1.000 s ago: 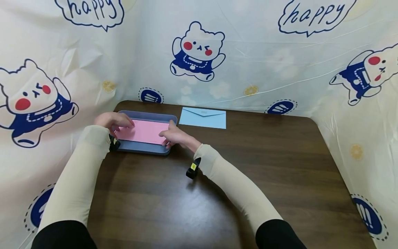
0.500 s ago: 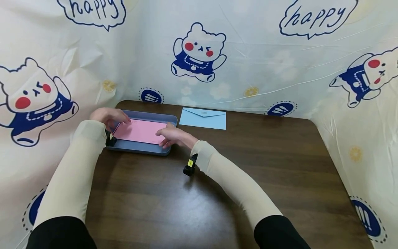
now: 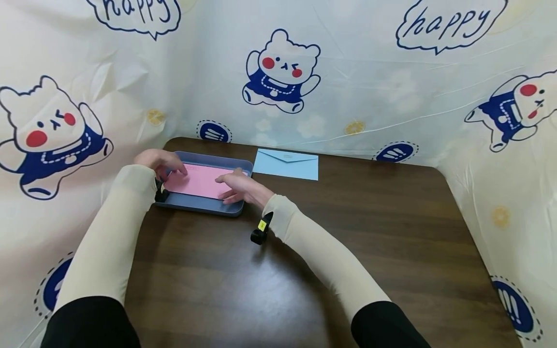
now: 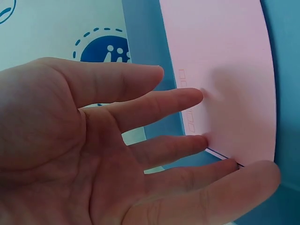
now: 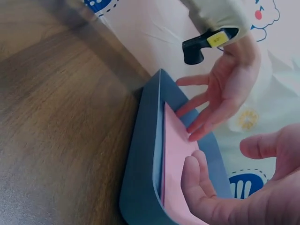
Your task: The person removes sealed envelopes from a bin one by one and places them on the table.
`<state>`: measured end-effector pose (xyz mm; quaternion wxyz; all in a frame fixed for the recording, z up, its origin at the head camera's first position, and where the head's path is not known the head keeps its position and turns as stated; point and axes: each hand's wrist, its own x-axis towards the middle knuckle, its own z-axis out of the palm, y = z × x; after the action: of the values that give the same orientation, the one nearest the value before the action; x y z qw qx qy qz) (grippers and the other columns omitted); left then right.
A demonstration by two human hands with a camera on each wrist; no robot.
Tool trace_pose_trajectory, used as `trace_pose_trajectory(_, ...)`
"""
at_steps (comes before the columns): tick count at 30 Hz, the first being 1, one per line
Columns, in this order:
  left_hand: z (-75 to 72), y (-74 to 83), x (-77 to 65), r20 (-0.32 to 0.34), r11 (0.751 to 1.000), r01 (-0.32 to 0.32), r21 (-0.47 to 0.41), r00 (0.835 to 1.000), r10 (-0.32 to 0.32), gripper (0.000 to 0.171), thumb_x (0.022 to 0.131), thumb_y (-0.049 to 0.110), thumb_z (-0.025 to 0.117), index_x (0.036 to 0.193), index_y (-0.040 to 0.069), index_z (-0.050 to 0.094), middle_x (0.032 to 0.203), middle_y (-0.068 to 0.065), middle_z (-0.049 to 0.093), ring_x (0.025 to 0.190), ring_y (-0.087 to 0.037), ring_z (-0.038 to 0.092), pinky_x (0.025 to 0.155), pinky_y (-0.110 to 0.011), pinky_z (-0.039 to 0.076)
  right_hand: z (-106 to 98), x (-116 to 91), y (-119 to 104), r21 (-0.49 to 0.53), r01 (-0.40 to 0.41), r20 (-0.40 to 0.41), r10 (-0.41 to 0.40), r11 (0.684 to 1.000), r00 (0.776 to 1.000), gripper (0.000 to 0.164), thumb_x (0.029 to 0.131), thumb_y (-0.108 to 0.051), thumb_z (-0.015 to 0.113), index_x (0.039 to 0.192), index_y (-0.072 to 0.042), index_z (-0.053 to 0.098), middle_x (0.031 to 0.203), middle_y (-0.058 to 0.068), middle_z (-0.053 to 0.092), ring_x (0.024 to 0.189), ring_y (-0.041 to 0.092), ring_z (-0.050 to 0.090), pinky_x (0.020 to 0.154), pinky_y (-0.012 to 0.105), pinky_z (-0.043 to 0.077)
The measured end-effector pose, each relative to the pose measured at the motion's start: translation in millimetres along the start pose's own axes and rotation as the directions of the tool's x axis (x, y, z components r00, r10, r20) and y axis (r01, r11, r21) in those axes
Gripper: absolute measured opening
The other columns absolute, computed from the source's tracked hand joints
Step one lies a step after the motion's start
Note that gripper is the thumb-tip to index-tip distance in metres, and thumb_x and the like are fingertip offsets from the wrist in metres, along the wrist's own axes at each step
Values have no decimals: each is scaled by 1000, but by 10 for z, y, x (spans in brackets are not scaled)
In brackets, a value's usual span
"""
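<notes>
So, both hands point(image 3: 161, 162) point(image 3: 243, 187) at pink envelope point(image 3: 200, 182).

The tray point(image 3: 200, 204) sits at the far left of the table point(image 3: 330, 251), the paper point(image 3: 201, 181) in it. Just right of the tray lies the envelope point(image 3: 286, 165). The left hand point(image 3: 160, 160) is at the paper's left end, the right hand point(image 3: 244, 187) at its right; the cloth point(image 3: 357, 87) hangs behind.

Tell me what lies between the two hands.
In the head view, pink paper lies between the left hand and the right hand, inside the blue-gray tray.
</notes>
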<state>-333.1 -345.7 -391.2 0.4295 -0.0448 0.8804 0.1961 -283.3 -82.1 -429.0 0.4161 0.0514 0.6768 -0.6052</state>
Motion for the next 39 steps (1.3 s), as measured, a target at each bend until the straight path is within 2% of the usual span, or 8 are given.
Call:
trace_pose_trajectory(5,28,-27,-17,-33,1000,18,-17,999,-18,75,105,36,59,151,-12,24,152,-38,29,126,-51,50,95,-45,55,15,-25,-11,17,32,-24,-31,999,999,94,105,-25,66,169,-14,-3,164,17,23,117,36,69,97,44,56)
trace_pose_trajectory(13,71,-36,1,-51,999,25,-22,998,-26,75,104,36,62,150,-11,27,151,-37,30,123,-50,51,92,-46,57,39,13,62,67,16,-21,-15,998,1000,77,104,-24,67,165,-10,21,157,16,33,102,33,72,92,43,59)
trace_pose_trajectory(17,81,-28,-8,-57,1000,27,-13,998,-28,75,102,37,64,150,-9,29,150,-37,31,121,-49,52,91,-45,57,48,5,74,54,23,-39,-21,998,999,82,104,-24,68,166,-10,16,156,16,32,96,32,73,91,42,59)
trace_pose_trajectory(22,67,-13,-6,-60,999,35,-26,997,-37,74,102,36,64,151,-9,29,150,-36,31,120,-49,52,92,-45,57,64,-48,43,40,24,-76,-21,999,997,94,103,-26,70,168,-14,3,157,17,32,104,34,73,89,42,59)
trace_pose_trajectory(27,46,4,7,-50,999,33,-21,998,-34,73,104,35,61,151,-10,28,150,-37,30,122,-50,50,95,-46,55,128,-101,16,67,74,-191,-60,995,980,105,101,-23,71,169,-18,-9,155,21,37,90,30,74,92,44,58)
trace_pose_trajectory(32,45,20,3,-53,999,32,-10,998,-32,72,104,35,61,151,-10,28,151,-37,29,121,-49,51,94,-45,55,149,-77,45,55,138,-323,-113,989,940,88,99,-16,72,165,-7,15,144,24,39,74,26,65,95,46,58)
trace_pose_trajectory(36,60,31,-4,-60,1000,26,-5,998,-26,73,103,36,62,150,-9,29,150,-36,31,119,-47,53,91,-43,56,83,-35,100,-4,145,-319,-139,989,938,55,101,-15,69,147,1,43,114,22,56,72,27,58,96,47,57)
trace_pose_trajectory(39,63,34,-11,-64,1000,23,-6,998,-24,74,103,36,63,150,-10,29,150,-37,31,118,-47,54,91,-42,57,33,-21,128,-58,179,-288,-188,982,939,42,103,-13,66,140,2,53,101,23,60,70,26,54,95,48,57)
